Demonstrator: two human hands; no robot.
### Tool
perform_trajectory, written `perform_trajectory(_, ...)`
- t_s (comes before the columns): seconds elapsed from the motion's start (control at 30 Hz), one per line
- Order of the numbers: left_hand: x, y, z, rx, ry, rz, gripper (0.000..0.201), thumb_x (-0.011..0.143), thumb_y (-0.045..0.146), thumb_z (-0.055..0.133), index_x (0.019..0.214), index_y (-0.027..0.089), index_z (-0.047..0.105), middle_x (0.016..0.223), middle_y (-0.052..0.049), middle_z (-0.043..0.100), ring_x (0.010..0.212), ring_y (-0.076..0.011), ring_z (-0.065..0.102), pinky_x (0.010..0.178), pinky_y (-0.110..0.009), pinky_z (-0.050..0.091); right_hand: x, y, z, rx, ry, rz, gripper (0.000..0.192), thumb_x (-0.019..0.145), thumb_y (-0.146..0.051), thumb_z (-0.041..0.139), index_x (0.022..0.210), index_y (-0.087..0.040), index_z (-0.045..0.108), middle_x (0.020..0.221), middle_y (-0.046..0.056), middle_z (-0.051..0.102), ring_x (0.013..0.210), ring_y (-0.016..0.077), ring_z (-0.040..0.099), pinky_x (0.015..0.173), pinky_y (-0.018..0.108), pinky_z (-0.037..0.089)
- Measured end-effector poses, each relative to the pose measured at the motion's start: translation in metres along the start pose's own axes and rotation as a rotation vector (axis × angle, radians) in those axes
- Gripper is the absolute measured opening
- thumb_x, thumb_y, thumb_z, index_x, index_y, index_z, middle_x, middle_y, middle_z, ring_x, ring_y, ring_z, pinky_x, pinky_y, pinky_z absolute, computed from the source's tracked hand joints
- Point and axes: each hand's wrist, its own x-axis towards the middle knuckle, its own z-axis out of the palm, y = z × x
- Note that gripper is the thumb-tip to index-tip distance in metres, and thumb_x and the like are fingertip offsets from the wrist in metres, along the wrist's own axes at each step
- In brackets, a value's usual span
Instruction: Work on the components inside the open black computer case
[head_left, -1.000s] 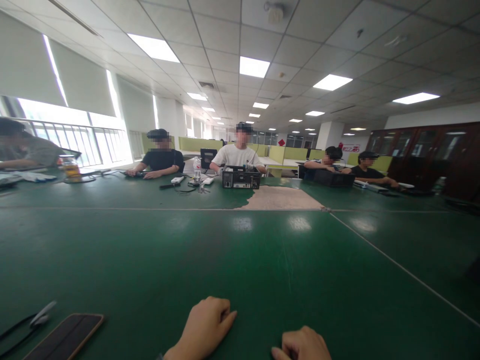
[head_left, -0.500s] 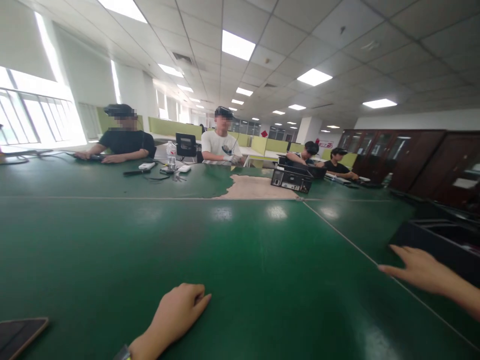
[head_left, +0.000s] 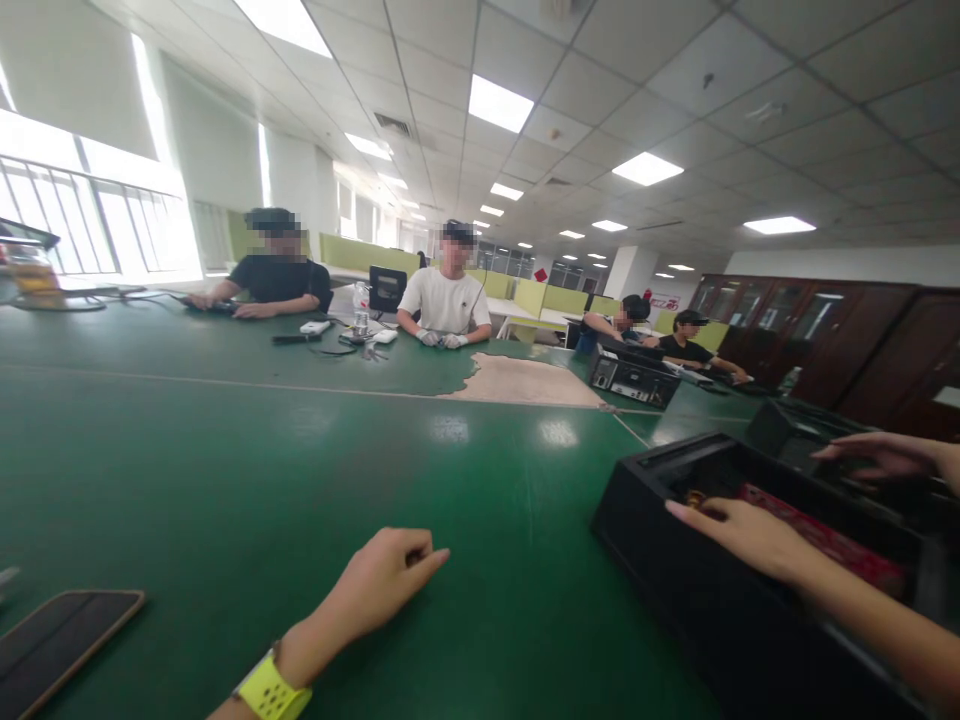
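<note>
My left hand [head_left: 386, 575] rests on the green tabletop [head_left: 480, 640], fingers curled in and thumb pointing right. Nothing shows in it, though its palm side is hidden. A yellow watch strap [head_left: 274, 688] circles that wrist. At the right, an open black computer case [head_left: 652, 590] lies on the table, with a red circuit board [head_left: 832, 540] inside. My right hand [head_left: 742, 535] grips the case's near wall, its thumb along the rim and its fingers partly hidden inside. A small gold-coloured part [head_left: 696, 498] shows by the thumb.
A neighbour's hand [head_left: 885, 455] is over another black case [head_left: 780, 425] at the right. Across the table sit several people, one wearing white gloves [head_left: 442, 340]. A dark flat pad [head_left: 67, 640] lies at the lower left. Another computer case [head_left: 634, 375] stands beyond the table seam.
The open case has come left into view, with my right hand now on its wall; before, that hand was spread above the table. The view has turned a little left.
</note>
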Motion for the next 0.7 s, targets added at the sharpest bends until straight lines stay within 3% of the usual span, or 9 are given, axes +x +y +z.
perform_trajectory(0.07,0.009,0.033,-0.029,-0.048,0.051,0.120,0.044,0.089,0.051,0.037,0.063,0.018,0.049,0.059,0.003,0.048,0.056,-0.0105,0.043,0.055,-0.024,0.030,-0.013,-0.037,0.004,0.332,-0.219,-0.076,0.070,0.078,-0.074,0.039,0.116,-0.019,0.060,0.106,0.013,0.067,0.091,0.0256,0.064,0.080,0.036,0.048)
perform_trajectory(0.13,0.018,0.072,-0.057,-0.058,0.085,0.269,0.041,0.089,0.049,0.038,0.071,0.017,0.056,0.064,0.002,0.053,0.060,-0.0112,0.047,0.059,-0.024,0.033,-0.017,-0.064,0.008,0.507,-0.304,-0.110,0.068,0.083,-0.069,0.035,0.121,-0.017,0.054,0.100,0.013,0.068,0.080,0.0214,0.066,0.070,0.032,0.050)
perform_trajectory(0.2,0.025,0.109,-0.073,-0.017,0.057,0.439,0.034,0.089,0.044,0.041,0.084,0.018,0.063,0.076,0.000,0.061,0.071,-0.0140,0.053,0.067,-0.025,0.037,-0.015,-0.083,0.014,0.386,-0.266,-0.212,0.058,0.085,-0.061,0.039,0.106,-0.012,0.062,0.088,0.012,0.070,0.073,0.0200,0.065,0.065,0.030,0.049)
perform_trajectory(0.3,0.027,0.143,-0.070,0.121,-0.166,0.661,0.027,0.088,0.037,0.046,0.100,0.024,0.066,0.093,-0.002,0.067,0.086,-0.0186,0.058,0.076,-0.029,0.039,-0.011,-0.110,0.029,-0.018,-0.211,-0.537,0.031,0.082,-0.039,0.050,0.086,-0.015,0.070,0.083,0.008,0.071,0.078,0.0200,0.064,0.071,0.029,0.046)
perform_trajectory(0.4,0.026,0.149,-0.053,0.353,-0.488,0.609,0.021,0.084,0.033,0.052,0.084,0.025,0.072,0.075,-0.004,0.068,0.069,-0.0210,0.059,0.066,-0.033,0.041,-0.019,-0.140,0.047,-0.267,-0.363,-0.722,0.026,0.076,-0.037,0.056,0.091,-0.022,0.071,0.086,0.004,0.071,0.079,0.0208,0.065,0.069,0.029,0.046)
perform_trajectory(0.47,0.026,0.143,-0.049,0.497,-0.601,0.486,0.017,0.077,0.030,0.061,0.064,0.023,0.070,0.058,-0.004,0.062,0.056,-0.0208,0.055,0.058,-0.033,0.039,-0.028,-0.155,0.056,-0.438,-0.458,-0.730,0.031,0.069,-0.041,0.065,0.093,-0.023,0.071,0.086,0.006,0.071,0.077,0.0247,0.066,0.062,0.031,0.046)
perform_trajectory(0.53,0.027,0.133,-0.053,0.503,-0.630,0.422,0.014,0.071,0.026,0.065,0.058,0.024,0.068,0.055,-0.002,0.060,0.053,-0.0196,0.053,0.057,-0.032,0.038,-0.033,-0.159,0.059,-0.635,-0.453,-0.671,0.036,0.058,-0.032,0.074,0.092,-0.019,0.072,0.086,0.011,0.071,0.077,0.0297,0.066,0.061,0.034,0.047)
perform_trajectory(0.6,0.030,0.125,-0.060,0.417,-0.596,0.403,0.008,0.071,0.024,0.063,0.066,0.026,0.070,0.063,-0.001,0.064,0.058,-0.0185,0.055,0.059,-0.031,0.039,-0.032,-0.151,0.054,-0.767,-0.394,-0.586,0.034,0.054,-0.017,0.073,0.088,-0.015,0.073,0.086,0.015,0.071,0.078,0.0322,0.066,0.062,0.036,0.048)
perform_trajectory(0.7,0.031,0.127,-0.053,0.409,-0.536,0.381,0.007,0.069,0.028,0.065,0.075,0.026,0.070,0.070,-0.002,0.066,0.063,-0.0197,0.057,0.060,-0.032,0.040,-0.029,-0.134,0.038,-0.761,-0.364,-0.561,0.030,0.058,-0.012,0.067,0.086,-0.017,0.074,0.084,0.014,0.071,0.080,0.0313,0.066,0.064,0.035,0.047)
